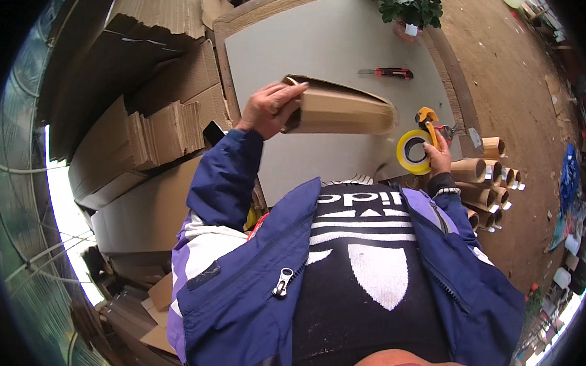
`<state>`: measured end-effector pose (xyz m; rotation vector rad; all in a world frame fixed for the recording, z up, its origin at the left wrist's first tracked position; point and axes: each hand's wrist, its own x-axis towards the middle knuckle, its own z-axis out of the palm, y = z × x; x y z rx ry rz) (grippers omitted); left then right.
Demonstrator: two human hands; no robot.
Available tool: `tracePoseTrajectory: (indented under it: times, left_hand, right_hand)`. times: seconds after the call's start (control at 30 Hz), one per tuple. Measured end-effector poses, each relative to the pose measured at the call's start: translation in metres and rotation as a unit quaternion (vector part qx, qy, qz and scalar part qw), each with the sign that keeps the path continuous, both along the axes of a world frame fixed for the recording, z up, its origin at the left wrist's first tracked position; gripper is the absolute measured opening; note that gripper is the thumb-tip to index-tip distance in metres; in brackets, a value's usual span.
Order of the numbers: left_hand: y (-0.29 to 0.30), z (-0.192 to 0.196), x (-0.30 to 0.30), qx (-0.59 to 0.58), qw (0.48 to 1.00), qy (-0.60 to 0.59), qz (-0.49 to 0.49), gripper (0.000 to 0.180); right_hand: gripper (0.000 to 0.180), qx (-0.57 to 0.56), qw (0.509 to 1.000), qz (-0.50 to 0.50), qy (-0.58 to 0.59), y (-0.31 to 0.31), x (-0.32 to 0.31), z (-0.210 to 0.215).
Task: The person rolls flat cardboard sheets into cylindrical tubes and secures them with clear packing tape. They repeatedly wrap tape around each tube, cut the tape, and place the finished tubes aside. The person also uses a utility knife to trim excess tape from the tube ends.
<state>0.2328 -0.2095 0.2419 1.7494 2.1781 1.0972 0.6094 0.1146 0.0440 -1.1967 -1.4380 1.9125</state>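
Observation:
My left hand (273, 108) grips one end of a rolled cardboard tube (345, 109), its fingers hooked over the rim. The tube lies slantwise above the light table top (261, 53); whether it touches the top I cannot tell. At the right, my right hand (439, 154) is closed on a tape dispenser (427, 116) with an orange-yellow body and a large yellow-edged tape roll (413, 153). Red-handled pruning shears (449, 132) lie just beyond that hand. Farther back on the table rests a red and black utility knife (393, 72) with its blade out.
Flattened cardboard boxes (166, 129) are stacked along the left of the table. A potted leafy plant (409, 4) stands at the far right corner. Several finished cardboard tubes (470, 170) are piled to the right, beside the brown dirt floor (518, 108).

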Motion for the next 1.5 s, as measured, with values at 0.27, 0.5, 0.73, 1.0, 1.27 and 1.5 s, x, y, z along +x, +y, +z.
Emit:
tracePoseTrajectory:
  times: [0.27, 0.5, 0.73, 1.0, 1.27, 1.5]
  left_hand:
    - [0.111, 0.022, 0.063, -0.041, 0.983, -0.177, 0.019, 0.047]
    - [0.191, 0.065, 0.112, -0.233, 0.963, 0.126, -0.054, 0.028]
    - [0.231, 0.078, 0.126, -0.218, 0.958, 0.184, -0.021, 0.02]
    - [0.159, 0.066, 0.129, -0.166, 0.968, 0.031, 0.183, 0.025]
    - [0.138, 0.061, 0.139, -0.164, 0.955, 0.016, 0.247, 0.053]
    - [0.152, 0.056, 0.124, -0.096, 0.981, 0.046, 0.159, 0.055]
  right_hand:
    - [0.069, -0.023, 0.998, -0.036, 0.053, 0.044, 0.021, -0.001]
    - [0.07, -0.062, 0.995, -0.068, 0.039, 0.045, 0.047, 0.01]
    - [0.073, -0.057, 0.997, -0.035, 0.033, 0.045, 0.045, 0.015]
    - [0.071, -0.027, 0.997, 0.007, 0.078, 0.062, 0.016, 0.041]
    - [0.07, -0.017, 0.995, 0.056, 0.086, 0.065, -0.025, 0.042]
    - [0.072, -0.051, 0.99, 0.097, 0.089, 0.047, -0.035, 0.029]
